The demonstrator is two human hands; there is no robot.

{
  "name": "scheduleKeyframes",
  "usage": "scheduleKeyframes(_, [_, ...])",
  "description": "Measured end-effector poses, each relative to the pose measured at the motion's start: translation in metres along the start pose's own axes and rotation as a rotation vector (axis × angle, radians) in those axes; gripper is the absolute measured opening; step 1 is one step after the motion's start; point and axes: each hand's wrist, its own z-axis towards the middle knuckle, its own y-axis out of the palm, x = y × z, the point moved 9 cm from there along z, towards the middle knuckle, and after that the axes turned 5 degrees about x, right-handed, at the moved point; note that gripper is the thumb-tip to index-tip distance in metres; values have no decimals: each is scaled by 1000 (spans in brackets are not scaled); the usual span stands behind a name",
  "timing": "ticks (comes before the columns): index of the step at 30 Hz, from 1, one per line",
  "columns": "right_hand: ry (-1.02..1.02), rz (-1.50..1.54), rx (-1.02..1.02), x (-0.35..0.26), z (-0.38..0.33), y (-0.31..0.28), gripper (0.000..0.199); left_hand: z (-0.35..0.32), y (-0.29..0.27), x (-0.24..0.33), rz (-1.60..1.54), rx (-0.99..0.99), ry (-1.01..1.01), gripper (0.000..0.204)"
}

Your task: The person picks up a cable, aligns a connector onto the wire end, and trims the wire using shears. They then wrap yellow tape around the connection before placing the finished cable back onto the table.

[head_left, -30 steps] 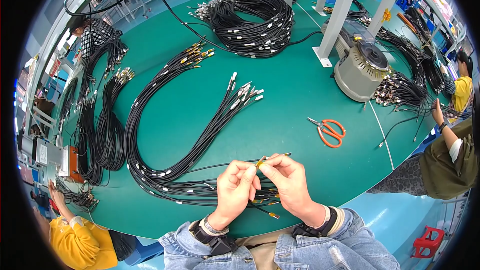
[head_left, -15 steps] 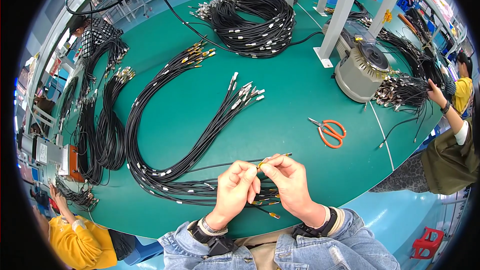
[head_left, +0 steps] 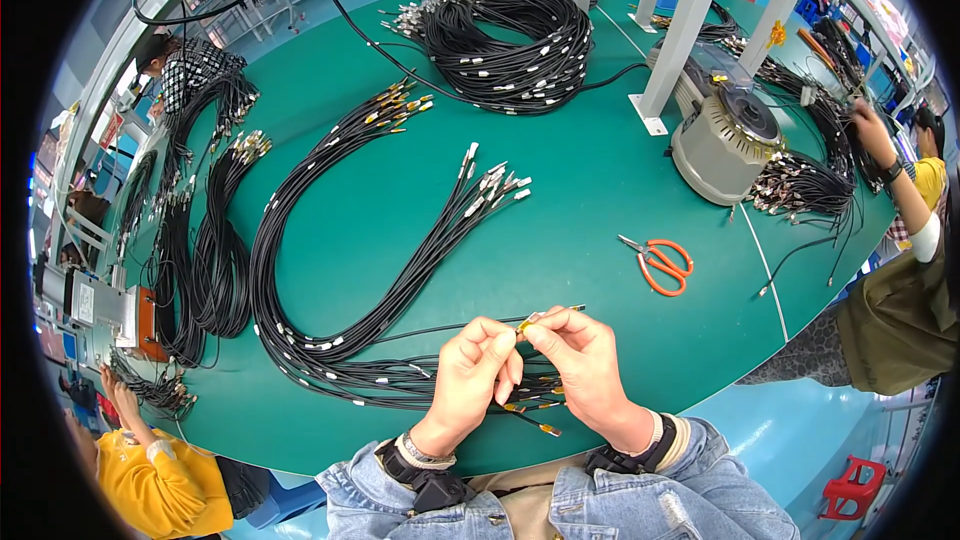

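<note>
My left hand (head_left: 468, 378) and my right hand (head_left: 588, 365) meet near the table's front edge, thumbs and fingertips pinched together. Between them shows a small yellow piece (head_left: 525, 325) on the end of a black cable (head_left: 440, 329), which runs in from the left. The fingers cover most of it. Under my hands, other black cables with yellow tips (head_left: 549, 430) stick out. These belong to a long curved cable bundle (head_left: 262, 285) with white sleeves, looping across the table to my left. Its white-tipped ends (head_left: 495, 185) lie further back.
Orange-handled scissors (head_left: 665, 267) lie right of my hands on the green table (head_left: 590, 200). Behind stand a grey round machine (head_left: 725, 150) and metal posts (head_left: 683, 40). A large cable coil (head_left: 510, 45) lies at the back. Co-workers sit at both sides.
My hands stay nearly in place, still pinched at the yellow piece. On the right, a co-worker's hand has moved up and away from the bundle's ends.
</note>
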Motion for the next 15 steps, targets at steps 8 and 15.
scheduleKeyframes(8, [45, -37, 3, -1, -3, 0, 10, -2, -2, 4, 99, 123, 116, 15])
scheduleKeyframes(15, [50, -8, 4, 1, -4, 0, 10, -3, -2, 6, 131, 145, 147, 15])
